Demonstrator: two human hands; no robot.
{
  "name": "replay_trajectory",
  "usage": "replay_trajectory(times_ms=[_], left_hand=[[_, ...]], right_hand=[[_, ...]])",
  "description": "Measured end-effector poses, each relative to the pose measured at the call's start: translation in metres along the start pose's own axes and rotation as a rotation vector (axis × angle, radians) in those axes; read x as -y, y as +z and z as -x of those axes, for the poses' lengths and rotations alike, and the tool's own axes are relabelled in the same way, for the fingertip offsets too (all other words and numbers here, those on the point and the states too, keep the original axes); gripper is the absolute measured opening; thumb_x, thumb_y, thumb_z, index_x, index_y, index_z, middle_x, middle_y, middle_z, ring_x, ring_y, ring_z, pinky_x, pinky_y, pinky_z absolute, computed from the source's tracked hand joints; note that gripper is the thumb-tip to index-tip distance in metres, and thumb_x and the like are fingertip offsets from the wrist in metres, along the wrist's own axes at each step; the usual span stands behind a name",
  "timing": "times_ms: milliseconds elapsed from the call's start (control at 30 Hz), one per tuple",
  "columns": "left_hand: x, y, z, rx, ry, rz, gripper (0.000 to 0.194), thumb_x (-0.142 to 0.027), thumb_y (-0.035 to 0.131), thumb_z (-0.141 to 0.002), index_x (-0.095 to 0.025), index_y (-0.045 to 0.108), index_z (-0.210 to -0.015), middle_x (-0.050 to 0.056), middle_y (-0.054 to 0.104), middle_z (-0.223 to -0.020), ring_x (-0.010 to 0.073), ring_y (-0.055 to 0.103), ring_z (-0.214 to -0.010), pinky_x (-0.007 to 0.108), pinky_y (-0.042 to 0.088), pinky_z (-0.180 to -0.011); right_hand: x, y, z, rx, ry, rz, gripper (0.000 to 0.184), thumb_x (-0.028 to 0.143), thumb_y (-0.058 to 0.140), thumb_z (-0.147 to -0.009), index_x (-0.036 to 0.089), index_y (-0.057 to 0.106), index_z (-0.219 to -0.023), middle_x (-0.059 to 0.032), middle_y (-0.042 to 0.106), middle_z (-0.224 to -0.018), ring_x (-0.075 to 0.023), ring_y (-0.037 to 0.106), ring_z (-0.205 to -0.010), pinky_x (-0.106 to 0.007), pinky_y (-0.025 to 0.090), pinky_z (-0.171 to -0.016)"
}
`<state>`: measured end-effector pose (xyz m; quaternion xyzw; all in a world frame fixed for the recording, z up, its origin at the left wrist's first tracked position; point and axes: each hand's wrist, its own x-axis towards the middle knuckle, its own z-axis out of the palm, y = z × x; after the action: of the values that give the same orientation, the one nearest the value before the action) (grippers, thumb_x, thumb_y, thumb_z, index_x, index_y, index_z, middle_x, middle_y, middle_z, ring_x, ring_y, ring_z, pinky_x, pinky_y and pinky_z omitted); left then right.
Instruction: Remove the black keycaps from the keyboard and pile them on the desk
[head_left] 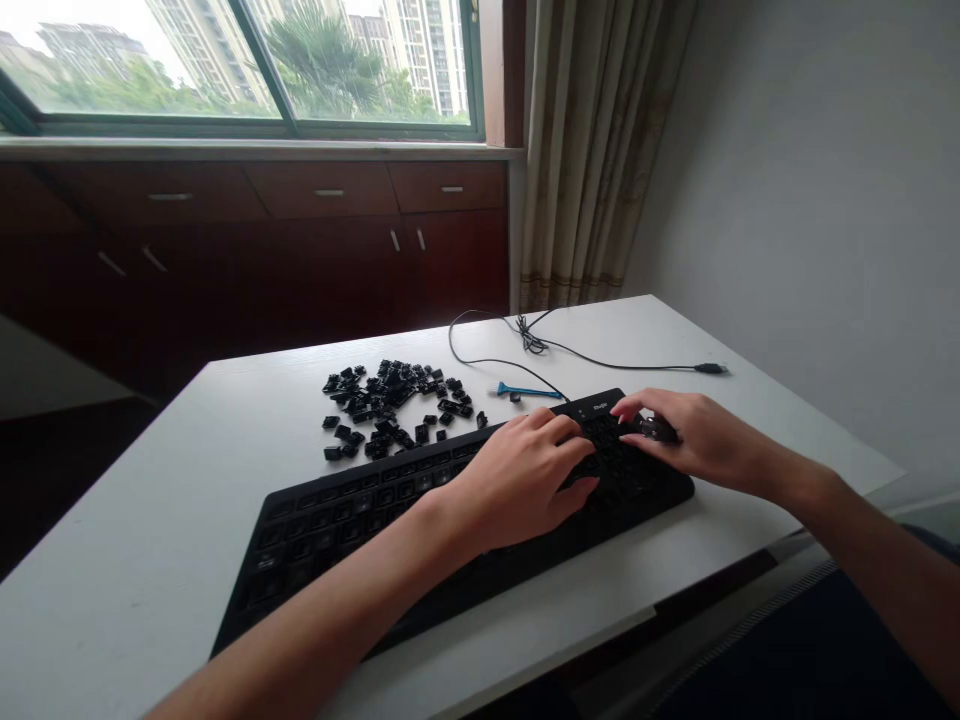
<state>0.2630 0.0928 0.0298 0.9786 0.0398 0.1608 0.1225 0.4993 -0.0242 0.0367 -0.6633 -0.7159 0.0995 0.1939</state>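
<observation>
White table (135, 530) carries the keyboard (386, 497) beneath your hands. Your left hand (525, 470) curls over it, grip hidden; your right hand (697, 430) holds a dark object (657, 430). Beyond them: loose keys (386, 385), cupboards (322, 255), window (337, 65), curtain (589, 150).

The place is looking like a room in a home: at far left a green-framed window (262, 60) is giving onto high-rise blocks (191, 45) and a palm (324, 60), and dark red-brown wooden cabinets (330, 245), fitted with drawers and pale handles, are running along below its sill (262, 152). Right of the window, a long beige curtain (589, 150) with a banded lower part is hanging in folds, beside a plain pale wall (810, 200) that is filling the right side. Nearer, a plain white table (142, 520) is standing, its top suiting a household room.
</observation>
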Motion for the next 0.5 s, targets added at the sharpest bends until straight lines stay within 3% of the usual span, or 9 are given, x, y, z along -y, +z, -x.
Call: replay_trajectory(times_ms=[133,233,500], left_hand=[[-0.008,0.014,0.005,0.013,0.002,0.005,0.031,-0.042,0.053,-0.098,-0.019,0.066,-0.114,0.010,0.065,-0.114,0.0251,0.059,-0.103,0.041,0.050,-0.090],[-0.009,0.018,0.011,0.005,-0.018,0.009,0.033,-0.043,0.048,-0.100,-0.019,0.066,-0.114,0.009,0.064,-0.116,0.0252,0.058,-0.104,0.042,0.048,-0.091],[-0.009,0.024,0.014,-0.047,-0.047,0.042,0.030,-0.038,0.048,-0.099,-0.020,0.066,-0.115,0.009,0.064,-0.118,0.0256,0.057,-0.106,0.041,0.047,-0.091]], right_hand=[[-0.003,0.002,-0.001,0.009,-0.008,0.021,0.021,0.036,0.062,-0.091,0.024,0.067,-0.108,-0.0064,0.073,-0.107,-0.0254,0.069,-0.095,-0.039,0.055,-0.084],[-0.005,0.002,0.000,0.048,-0.074,0.000,0.026,0.032,0.057,-0.094,0.027,0.066,-0.118,-0.0060,0.070,-0.116,-0.0244,0.067,-0.102,-0.039,0.054,-0.091],[-0.006,0.005,0.007,0.144,-0.157,-0.025,0.046,0.019,0.054,-0.093,0.035,0.058,-0.136,-0.0057,0.062,-0.127,-0.0221,0.067,-0.103,-0.035,0.056,-0.085]])
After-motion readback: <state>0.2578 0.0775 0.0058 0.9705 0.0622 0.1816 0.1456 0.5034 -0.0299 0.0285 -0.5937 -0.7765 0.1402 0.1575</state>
